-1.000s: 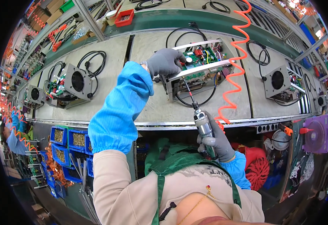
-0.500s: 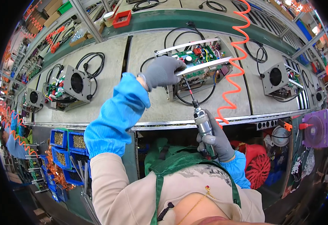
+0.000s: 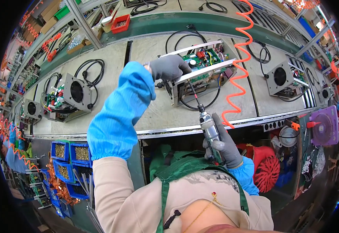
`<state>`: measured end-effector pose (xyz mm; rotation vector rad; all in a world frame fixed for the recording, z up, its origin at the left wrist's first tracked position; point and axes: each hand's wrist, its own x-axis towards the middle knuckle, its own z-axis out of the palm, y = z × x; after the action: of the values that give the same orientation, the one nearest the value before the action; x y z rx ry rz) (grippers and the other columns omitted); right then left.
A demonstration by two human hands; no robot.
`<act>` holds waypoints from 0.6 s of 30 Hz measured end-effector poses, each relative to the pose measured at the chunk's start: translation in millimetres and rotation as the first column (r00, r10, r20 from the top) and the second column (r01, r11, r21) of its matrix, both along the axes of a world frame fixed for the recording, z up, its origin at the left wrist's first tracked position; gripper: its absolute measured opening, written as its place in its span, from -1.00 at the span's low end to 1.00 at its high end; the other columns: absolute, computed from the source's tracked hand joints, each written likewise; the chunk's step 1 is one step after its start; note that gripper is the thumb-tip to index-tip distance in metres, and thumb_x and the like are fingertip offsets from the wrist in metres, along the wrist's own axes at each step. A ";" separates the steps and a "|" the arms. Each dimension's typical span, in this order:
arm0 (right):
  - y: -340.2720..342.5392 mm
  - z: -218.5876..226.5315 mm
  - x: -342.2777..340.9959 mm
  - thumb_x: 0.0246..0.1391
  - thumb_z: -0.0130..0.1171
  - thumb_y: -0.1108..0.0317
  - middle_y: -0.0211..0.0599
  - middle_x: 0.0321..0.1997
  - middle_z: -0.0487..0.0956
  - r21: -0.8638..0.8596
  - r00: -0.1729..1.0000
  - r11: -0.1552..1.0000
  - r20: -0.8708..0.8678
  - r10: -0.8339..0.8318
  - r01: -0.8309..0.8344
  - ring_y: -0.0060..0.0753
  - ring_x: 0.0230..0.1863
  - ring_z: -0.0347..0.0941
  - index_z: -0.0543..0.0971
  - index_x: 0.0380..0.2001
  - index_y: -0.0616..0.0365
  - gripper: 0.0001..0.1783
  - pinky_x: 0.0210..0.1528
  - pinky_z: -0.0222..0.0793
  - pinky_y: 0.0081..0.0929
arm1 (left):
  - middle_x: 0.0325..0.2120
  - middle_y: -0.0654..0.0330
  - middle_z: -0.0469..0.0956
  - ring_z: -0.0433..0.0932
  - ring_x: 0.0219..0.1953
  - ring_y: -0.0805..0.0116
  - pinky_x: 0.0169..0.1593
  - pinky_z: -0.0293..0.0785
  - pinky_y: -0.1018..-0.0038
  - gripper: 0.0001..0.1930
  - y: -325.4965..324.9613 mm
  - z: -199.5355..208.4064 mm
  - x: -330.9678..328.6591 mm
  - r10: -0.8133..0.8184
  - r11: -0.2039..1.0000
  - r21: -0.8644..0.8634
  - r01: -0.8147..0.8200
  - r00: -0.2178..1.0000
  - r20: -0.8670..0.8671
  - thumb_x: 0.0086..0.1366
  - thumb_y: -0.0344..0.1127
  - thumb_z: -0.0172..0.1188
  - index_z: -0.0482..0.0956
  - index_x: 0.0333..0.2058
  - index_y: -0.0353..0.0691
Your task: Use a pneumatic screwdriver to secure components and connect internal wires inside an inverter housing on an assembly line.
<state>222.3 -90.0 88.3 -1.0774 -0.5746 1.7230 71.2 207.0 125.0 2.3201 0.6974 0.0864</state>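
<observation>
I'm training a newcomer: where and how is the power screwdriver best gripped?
Likely around the power screwdriver's thick body, from the lower right, as the right hand does: the thin bit slants up-left toward the silver rail, leaving the body clear.

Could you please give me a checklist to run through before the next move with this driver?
1. Driver secure in the right hand: ok, fingers wrapped around its body.
2. Left hand at the near rail: ok, near its left end.
3. Bit directed at the rail: ok.
4. Bit tip seated: cannot tell, too small to make out.
5. Orange coiled hose not touching the rail: cannot tell, they overlap in this view.
</observation>
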 end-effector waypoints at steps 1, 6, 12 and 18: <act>-0.4 -0.4 -0.7 -0.32 0.41 0.08 -0.16 -0.40 0.46 0.000 1.000 1.000 0.002 0.000 0.000 -0.37 -0.61 0.47 -0.22 0.37 -0.25 0.27 -0.54 0.51 -0.44 | -0.30 0.10 0.63 0.59 -0.32 0.25 -0.19 0.48 0.43 -0.60 4.6 1.8 3.1 -0.033 0.998 -0.047 0.030 0.998 -0.060 0.00 -0.40 0.10 0.60 -0.11 -0.15; -0.2 -0.1 -2.5 -0.34 0.40 0.10 -0.15 -0.41 0.46 -0.021 1.000 0.999 0.019 -0.024 0.024 -0.37 -0.64 0.46 -0.19 0.37 -0.25 0.26 -0.56 0.49 -0.44 | -0.37 0.16 0.61 0.55 -0.35 0.40 -0.22 0.46 0.47 -0.75 1.3 19.4 14.1 -0.072 0.991 -0.125 0.046 0.976 -0.206 0.12 -0.40 0.16 0.61 -0.19 -0.20; 0.7 0.2 -4.6 -0.34 0.39 0.13 -0.14 -0.40 0.46 -0.015 0.999 1.000 0.035 -0.016 0.017 -0.36 -0.64 0.47 -0.19 0.37 -0.26 0.25 -0.60 0.46 -0.47 | -0.34 0.11 0.61 0.56 -0.33 0.33 -0.21 0.47 0.43 -0.77 6.0 10.9 12.1 -0.127 0.988 0.059 0.143 0.967 -0.223 0.15 -0.37 0.16 0.61 -0.19 -0.18; -0.1 4.7 -7.4 -0.30 0.23 0.31 -0.12 -0.37 0.44 -0.003 0.999 1.000 0.044 -0.021 0.021 -0.40 -0.59 0.45 -0.16 0.37 -0.16 0.15 -0.51 0.47 -0.49 | -0.29 0.04 0.60 0.56 -0.27 0.22 -0.14 0.44 0.39 -0.71 -4.0 14.1 5.7 -0.077 0.996 0.023 0.082 0.982 -0.173 0.13 -0.39 0.11 0.59 -0.14 -0.17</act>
<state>214.9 -90.1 93.0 -1.1229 -0.5860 1.6862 76.9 203.0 139.1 2.4010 0.6912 -0.1422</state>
